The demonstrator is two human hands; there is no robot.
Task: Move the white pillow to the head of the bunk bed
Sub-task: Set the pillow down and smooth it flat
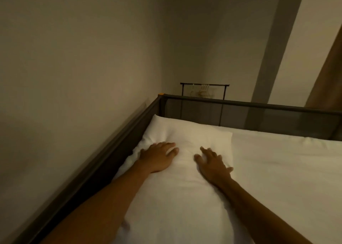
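We have the white pillow (187, 142) lying in the far left corner of the bunk bed, on the white sheet (286, 169), its far edge close to the dark end rail (259, 103) and its left edge along the side rail (103, 151) by the wall. Our left hand (157, 156) lies flat on the pillow's near left part, fingers loosely spread and pressing into the cover, which creases around it. Our right hand (212, 164) rests on the pillow's near right part, fingers spread too; it is slightly blurred, so we cannot tell how firmly it bears down. Neither hand grips anything.

We judge the placing step to be nearly done: the pillow seems to sit at the head already. What is left, as we see it, is to smooth it, square it against the rails, and lift our hands off without dragging it back toward us.
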